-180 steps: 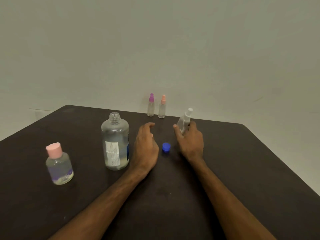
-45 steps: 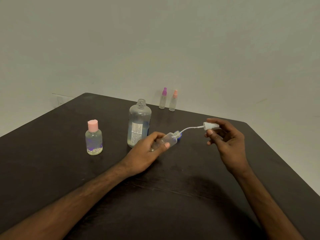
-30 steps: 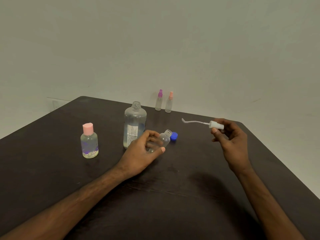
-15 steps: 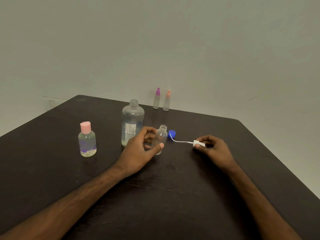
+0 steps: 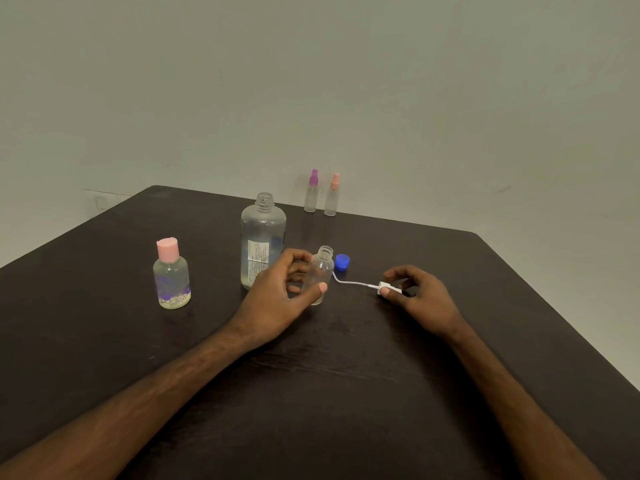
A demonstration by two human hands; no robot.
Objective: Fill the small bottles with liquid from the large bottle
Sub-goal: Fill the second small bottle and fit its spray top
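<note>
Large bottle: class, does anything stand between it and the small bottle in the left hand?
Only the left hand gripping the small bottle beside the large bottle; both necks are open, and the cap lies aside.

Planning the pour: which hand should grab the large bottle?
Right, probably. Left hand grips the uncapped small bottle upright; right hand only pinches the spray pump, down at the table. Caveat: large bottle stands beyond the left hand.

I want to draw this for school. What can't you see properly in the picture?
Head view only:
- Label on the large bottle: print too small to read.
- Small bottle: left hand covers part of it, so any liquid inside is unclear.
- Spray top: partly hidden under the right hand.
- Two far spray bottles: too small to tell their fill.
</note>
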